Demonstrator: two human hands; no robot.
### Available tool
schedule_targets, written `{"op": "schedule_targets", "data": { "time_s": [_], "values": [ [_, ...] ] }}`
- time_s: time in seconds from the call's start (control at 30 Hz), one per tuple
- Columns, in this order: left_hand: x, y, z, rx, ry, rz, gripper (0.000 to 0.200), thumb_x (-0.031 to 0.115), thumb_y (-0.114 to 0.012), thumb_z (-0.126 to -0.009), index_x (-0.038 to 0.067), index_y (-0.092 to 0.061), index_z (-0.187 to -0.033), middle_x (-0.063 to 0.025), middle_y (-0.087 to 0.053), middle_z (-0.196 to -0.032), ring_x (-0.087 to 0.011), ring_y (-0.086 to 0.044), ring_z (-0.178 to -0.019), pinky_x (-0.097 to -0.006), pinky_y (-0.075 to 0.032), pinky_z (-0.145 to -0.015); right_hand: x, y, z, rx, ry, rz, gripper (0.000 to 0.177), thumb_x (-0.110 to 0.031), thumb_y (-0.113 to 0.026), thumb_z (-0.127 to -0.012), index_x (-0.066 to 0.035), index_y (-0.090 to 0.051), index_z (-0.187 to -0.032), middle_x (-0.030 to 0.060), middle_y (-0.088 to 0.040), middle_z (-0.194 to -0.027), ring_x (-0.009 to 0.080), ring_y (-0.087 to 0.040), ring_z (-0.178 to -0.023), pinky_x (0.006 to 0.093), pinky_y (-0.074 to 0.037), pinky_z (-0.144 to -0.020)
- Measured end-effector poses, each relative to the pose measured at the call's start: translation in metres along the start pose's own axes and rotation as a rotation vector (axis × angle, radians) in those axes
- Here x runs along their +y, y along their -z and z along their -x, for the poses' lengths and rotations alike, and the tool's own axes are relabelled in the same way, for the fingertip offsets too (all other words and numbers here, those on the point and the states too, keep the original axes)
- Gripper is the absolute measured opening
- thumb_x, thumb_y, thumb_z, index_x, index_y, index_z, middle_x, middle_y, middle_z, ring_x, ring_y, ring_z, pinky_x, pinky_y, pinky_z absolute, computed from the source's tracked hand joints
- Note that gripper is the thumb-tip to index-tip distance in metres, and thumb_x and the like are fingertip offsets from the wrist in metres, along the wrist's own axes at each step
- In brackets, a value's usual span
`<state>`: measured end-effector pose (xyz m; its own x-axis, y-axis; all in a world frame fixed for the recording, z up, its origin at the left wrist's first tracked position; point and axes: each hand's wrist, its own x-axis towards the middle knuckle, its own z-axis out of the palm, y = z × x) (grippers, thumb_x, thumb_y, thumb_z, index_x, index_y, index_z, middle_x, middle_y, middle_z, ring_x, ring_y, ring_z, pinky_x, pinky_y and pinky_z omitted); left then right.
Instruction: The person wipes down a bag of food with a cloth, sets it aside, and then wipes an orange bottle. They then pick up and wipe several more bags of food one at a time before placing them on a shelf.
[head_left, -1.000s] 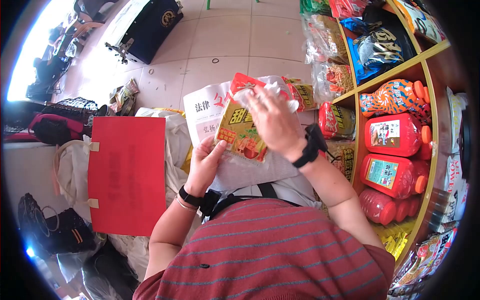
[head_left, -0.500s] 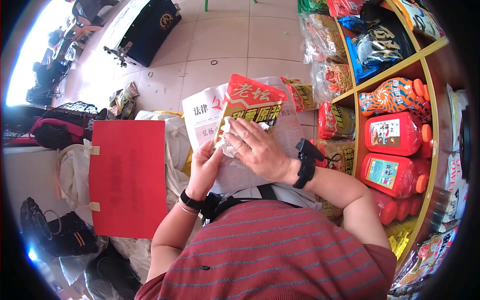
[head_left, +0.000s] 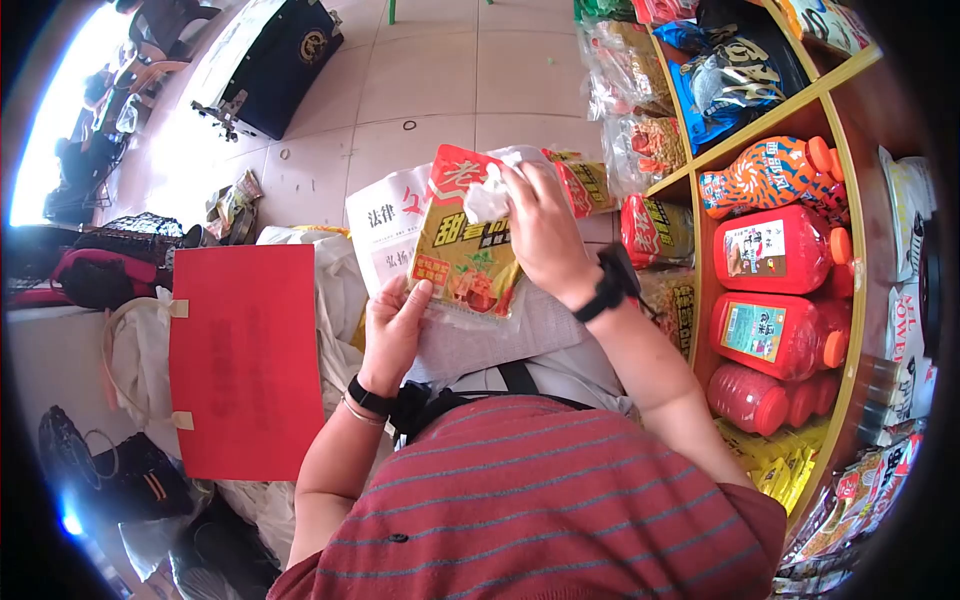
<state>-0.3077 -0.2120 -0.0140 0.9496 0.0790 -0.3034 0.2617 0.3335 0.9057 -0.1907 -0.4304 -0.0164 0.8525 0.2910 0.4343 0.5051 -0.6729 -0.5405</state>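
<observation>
A red and yellow food packet [head_left: 465,262] with large printed characters lies over a spread newspaper [head_left: 374,222] in front of me. My left hand [head_left: 393,328] grips the packet's lower left edge, thumb on top. A crumpled white tissue [head_left: 486,200] is bunched under the fingers of my right hand [head_left: 548,238], against the packet's upper red part. The right fingers hide part of the packet's right side.
Wooden shelving [head_left: 708,345] on the right holds red jars [head_left: 770,248] and bagged goods. Similar packets [head_left: 655,232] stand beside it. A red paper bag [head_left: 245,360] is on the left. A black case [head_left: 270,65] sits on the tiled floor.
My right hand has moved the tissue up and right across the packet, uncovering its lower picture. My left hand still holds the lower left edge. The view has shifted slightly.
</observation>
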Motion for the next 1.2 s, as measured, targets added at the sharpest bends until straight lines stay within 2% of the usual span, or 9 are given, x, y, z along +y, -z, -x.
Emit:
{"op": "schedule_targets", "data": {
  "time_s": [0.1,0.3,0.43,0.57,0.7,0.87,0.97,1.1,1.2],
  "values": [
    [0.001,0.004,0.000,-0.022,0.018,-0.012,0.023,0.014,-0.064,-0.105,0.000,-0.070,-0.122,-0.0020,-0.076,-0.108,-0.0043,-0.066,-0.089,-0.0217,-0.051,-0.077,-0.023,0.012,0.043,-0.011,-0.031,0.052,0.040,-0.006,-0.058,-0.097,0.002,-0.060,-0.135,0.0236,-0.058,-0.135,0.0397,-0.056,-0.131,0.0470,-0.045,-0.112],
    [-0.006,0.007,-0.003,-0.063,0.032,0.000,0.024,0.011,-0.062,-0.106,0.000,-0.067,-0.127,-0.0035,-0.076,-0.112,-0.0051,-0.068,-0.092,-0.0216,-0.053,-0.080,-0.047,0.012,0.075,-0.281,0.379,-0.211,0.043,-0.004,-0.063,-0.093,0.000,-0.062,-0.136,0.0256,-0.056,-0.141,0.0413,-0.054,-0.135,0.0492,-0.041,-0.116],
    [-0.007,0.009,-0.002,-0.069,0.007,-0.022,0.029,0.012,-0.061,-0.106,-0.002,-0.064,-0.131,-0.0073,-0.074,-0.118,-0.0111,-0.070,-0.101,-0.0270,-0.055,-0.090,0.003,0.022,0.027,-0.100,-0.006,-0.149,0.037,-0.011,-0.059,-0.098,0.002,-0.064,-0.131,0.0266,-0.057,-0.139,0.0402,-0.053,-0.135,0.0479,-0.044,-0.115],
    [-0.005,0.002,-0.002,-0.060,-0.014,-0.009,0.027,0.011,-0.061,-0.106,-0.001,-0.065,-0.130,-0.0045,-0.076,-0.114,-0.0064,-0.069,-0.096,-0.0232,-0.054,-0.082,0.000,0.004,-0.003,-0.084,-0.139,-0.183,0.039,-0.011,-0.055,-0.099,0.004,-0.060,-0.135,0.0304,-0.054,-0.141,0.0433,-0.049,-0.137,0.0489,-0.042,-0.116],
    [-0.008,0.008,-0.002,-0.041,0.002,-0.029,0.027,0.012,-0.064,-0.105,0.000,-0.066,-0.129,-0.0037,-0.075,-0.114,-0.0066,-0.068,-0.098,-0.0235,-0.053,-0.085,-0.039,-0.028,-0.017,-0.204,0.259,-0.112,0.043,-0.007,-0.055,-0.096,0.008,-0.057,-0.136,0.0305,-0.051,-0.146,0.0433,-0.042,-0.144,0.0479,-0.032,-0.124],
    [-0.024,0.023,0.000,-0.029,-0.125,-0.148,0.029,0.005,-0.057,-0.105,0.000,-0.063,-0.132,-0.0065,-0.074,-0.116,-0.0122,-0.069,-0.101,-0.0269,-0.055,-0.087,-0.047,-0.015,0.015,-0.365,0.592,-0.316,0.043,-0.004,-0.054,-0.094,0.006,-0.060,-0.136,0.0263,-0.056,-0.143,0.0373,-0.051,-0.140,0.0450,-0.039,-0.120],
    [-0.005,0.008,-0.001,-0.048,0.011,-0.003,0.028,0.007,-0.058,-0.106,-0.001,-0.063,-0.132,-0.0066,-0.073,-0.117,-0.0120,-0.069,-0.101,-0.0267,-0.055,-0.087,-0.012,-0.009,-0.004,-0.356,0.564,-0.195,0.042,-0.003,-0.054,-0.094,0.006,-0.061,-0.134,0.0255,-0.057,-0.143,0.0365,-0.052,-0.139,0.0443,-0.041,-0.119],
    [-0.008,0.011,-0.005,-0.090,0.037,0.002,0.028,0.010,-0.059,-0.107,-0.001,-0.063,-0.132,-0.0077,-0.074,-0.119,-0.0124,-0.069,-0.104,-0.0275,-0.055,-0.091,0.005,-0.016,-0.048,-0.205,0.128,-0.252,0.043,-0.002,-0.052,-0.098,0.004,-0.056,-0.140,0.0291,-0.056,-0.142,0.0416,-0.052,-0.137,0.0470,-0.044,-0.115],
    [-0.006,0.010,-0.004,-0.100,0.032,0.017,0.027,0.010,-0.059,-0.107,-0.001,-0.064,-0.131,-0.0075,-0.074,-0.119,-0.0126,-0.069,-0.104,-0.0274,-0.055,-0.091,-0.017,-0.024,-0.033,-0.227,0.179,-0.121,0.044,-0.005,-0.054,-0.098,0.004,-0.057,-0.140,0.0270,-0.057,-0.141,0.0415,-0.052,-0.137,0.0469,-0.044,-0.115]
  ]
}}
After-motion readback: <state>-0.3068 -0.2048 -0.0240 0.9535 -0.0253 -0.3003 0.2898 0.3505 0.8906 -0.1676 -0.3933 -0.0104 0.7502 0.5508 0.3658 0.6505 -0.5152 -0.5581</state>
